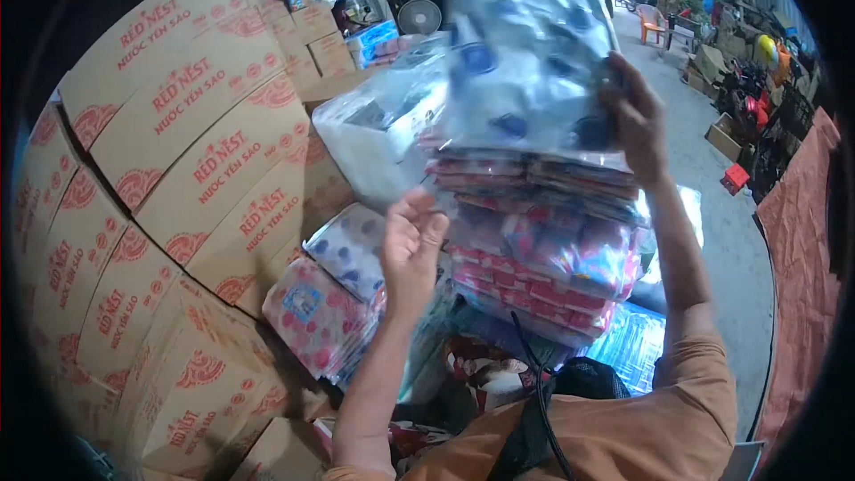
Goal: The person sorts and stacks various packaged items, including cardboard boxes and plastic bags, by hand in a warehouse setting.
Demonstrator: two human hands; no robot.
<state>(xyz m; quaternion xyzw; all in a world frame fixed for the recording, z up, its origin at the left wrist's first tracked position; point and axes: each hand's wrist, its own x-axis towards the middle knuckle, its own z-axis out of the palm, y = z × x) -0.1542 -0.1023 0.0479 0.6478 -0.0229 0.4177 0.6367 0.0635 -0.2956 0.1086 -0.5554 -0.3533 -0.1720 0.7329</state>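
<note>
A shiny plastic-wrapped pack with dark blue dots [525,62] is raised on edge above a tall stack. My right hand [637,116] grips its right edge, fingers partly hidden by the wrap. My left hand [414,236] is just left of the stack, palm up, fingers loosely curled and apart, with nothing in it. Under the dotted pack lie flat reddish packs [499,174]. Below those are pink and multicoloured wrapped packs [570,249]. Left of the stack, a blue-dotted pack [347,245] and a red-dotted pack [316,321] lie low down.
Cardboard cartons printed "Red Nest" [214,142] rise along the left. A large plastic-wrapped bundle [378,129] sits behind my left hand. A fan [419,18] stands farther back. On the right are a concrete floor [712,205], a reddish sheet [806,276] and assorted clutter.
</note>
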